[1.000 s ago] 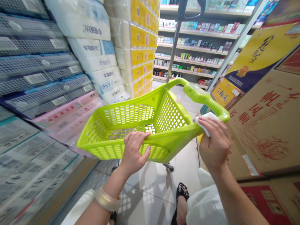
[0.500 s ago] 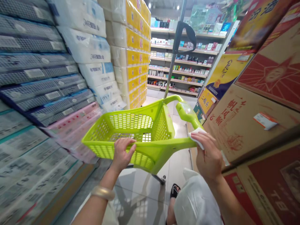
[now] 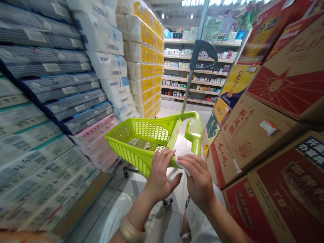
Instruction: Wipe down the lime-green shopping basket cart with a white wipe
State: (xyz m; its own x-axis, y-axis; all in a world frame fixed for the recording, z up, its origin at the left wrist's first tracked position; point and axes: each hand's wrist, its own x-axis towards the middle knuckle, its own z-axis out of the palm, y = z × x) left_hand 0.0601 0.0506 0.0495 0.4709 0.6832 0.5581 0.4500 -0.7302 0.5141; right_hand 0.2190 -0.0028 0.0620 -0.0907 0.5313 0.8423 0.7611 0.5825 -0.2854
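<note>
A lime-green shopping cart (image 3: 136, 162) with a perforated basket stands in front of me, tilted in view. My right hand (image 3: 201, 180) presses a folded white cloth (image 3: 186, 162) onto the cart's side rail, near the handle end, its fingers wrapped over it. Beside it, my left hand (image 3: 160, 175) hooks its fingers over the basket's near rim, with the thumb held apart. A gold bangle (image 3: 131, 229) is on the left wrist. The green handle (image 3: 196, 135) loops to the right of the basket. Inside the basket, only its slotted floor shows.
Stacked tissue packs (image 3: 111, 64) and wrapped bundles (image 3: 58, 71) rise on the left. Cardboard cartons (image 3: 243, 135) are piled on the right. A grey pole with a dark grip (image 3: 202, 55) stands behind the cart, with product shelves (image 3: 177, 71) beyond.
My left hand has slid right along the rim, close to my right hand. The cart has turned and shifted in view; my right hand with the cloth now sits lower and further left.
</note>
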